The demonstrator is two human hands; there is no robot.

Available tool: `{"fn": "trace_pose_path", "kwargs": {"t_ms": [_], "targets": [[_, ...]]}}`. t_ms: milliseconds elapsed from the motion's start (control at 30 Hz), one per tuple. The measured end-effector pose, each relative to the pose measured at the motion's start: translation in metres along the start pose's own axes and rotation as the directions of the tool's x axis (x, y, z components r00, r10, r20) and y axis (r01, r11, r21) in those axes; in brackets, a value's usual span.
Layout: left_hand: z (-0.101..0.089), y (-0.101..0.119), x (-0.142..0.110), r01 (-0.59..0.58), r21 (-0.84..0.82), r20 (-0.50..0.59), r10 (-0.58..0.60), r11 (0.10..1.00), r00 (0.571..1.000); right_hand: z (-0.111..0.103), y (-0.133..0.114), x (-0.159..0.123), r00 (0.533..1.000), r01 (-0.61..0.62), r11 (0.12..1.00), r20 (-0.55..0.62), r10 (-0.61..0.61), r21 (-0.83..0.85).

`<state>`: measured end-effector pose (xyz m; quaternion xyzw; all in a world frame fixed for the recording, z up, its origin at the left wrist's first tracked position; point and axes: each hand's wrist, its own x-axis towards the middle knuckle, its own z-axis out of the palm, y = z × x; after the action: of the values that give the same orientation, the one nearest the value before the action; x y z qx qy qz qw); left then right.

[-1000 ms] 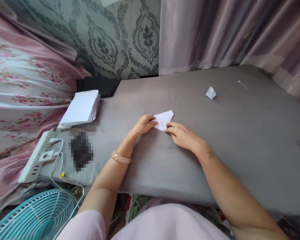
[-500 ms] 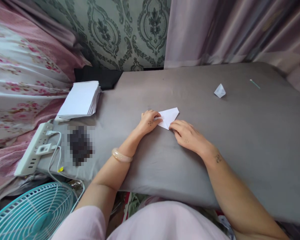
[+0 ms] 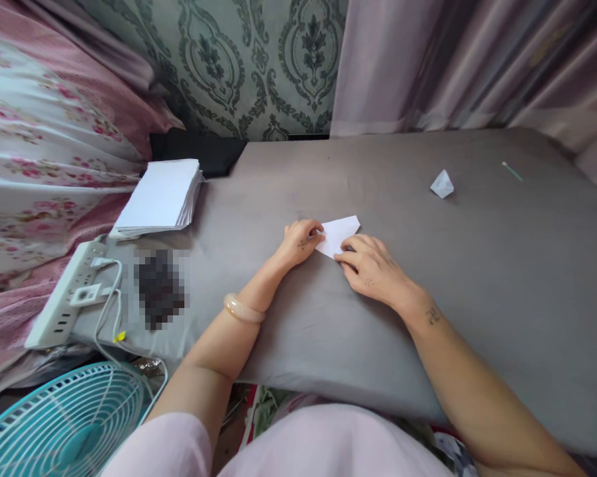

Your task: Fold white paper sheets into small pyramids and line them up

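Observation:
A folded sheet of white paper (image 3: 336,233) lies on the grey cloth-covered surface (image 3: 298,318) in front of me. My left hand (image 3: 302,240) pinches its left corner between thumb and curled fingers. At its lower right edge is my right hand (image 3: 370,265), with thumb and fingertips closed on the paper's edge and partly covering it. Farther back on the right stands a small folded paper shape (image 3: 442,184), apart from both hands.
A stack of white paper (image 3: 162,195) lies at the left, by a black flat item (image 3: 199,152). Nearer are a power strip (image 3: 67,291) with cables and a blurred-out dark object (image 3: 160,289). A turquoise fan (image 3: 74,424) stands lower left. A thin stick (image 3: 513,171) lies far right.
My right hand's fingers have moved a little up and left onto the paper, covering more of its right side. My left hand keeps its hold; the view has shifted slightly.

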<state>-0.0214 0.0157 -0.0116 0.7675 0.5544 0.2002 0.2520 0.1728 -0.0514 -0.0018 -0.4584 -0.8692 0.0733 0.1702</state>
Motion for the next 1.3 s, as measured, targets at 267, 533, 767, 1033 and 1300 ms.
{"fn": "trace_pose_path", "kwargs": {"t_ms": [267,533,767,1033,1300], "targets": [[0.000,0.001,-0.001,0.004,0.032,0.011,-0.004,0.999,1.000,-0.001,0.011,0.027,0.993,0.090,0.996,0.072,-0.091,0.010],[0.002,-0.004,0.002,-0.028,-0.005,0.012,0.028,1.000,1.000,0.018,0.019,0.032,0.996,0.059,0.996,-0.073,-0.054,0.060],[0.000,-0.007,0.008,-0.107,-0.031,0.034,0.108,0.994,0.994,0.016,-0.001,0.026,0.999,-0.004,0.997,-0.041,0.000,-0.081],[0.001,-0.020,0.007,0.006,0.297,-0.086,0.021,0.955,0.996,0.026,0.002,0.022,0.990,-0.037,0.997,-0.132,0.045,0.067],[-0.011,-0.033,0.006,0.199,0.182,-0.340,-0.128,0.963,0.932,0.027,0.004,0.023,0.992,-0.041,0.995,-0.119,0.052,0.094]]}}
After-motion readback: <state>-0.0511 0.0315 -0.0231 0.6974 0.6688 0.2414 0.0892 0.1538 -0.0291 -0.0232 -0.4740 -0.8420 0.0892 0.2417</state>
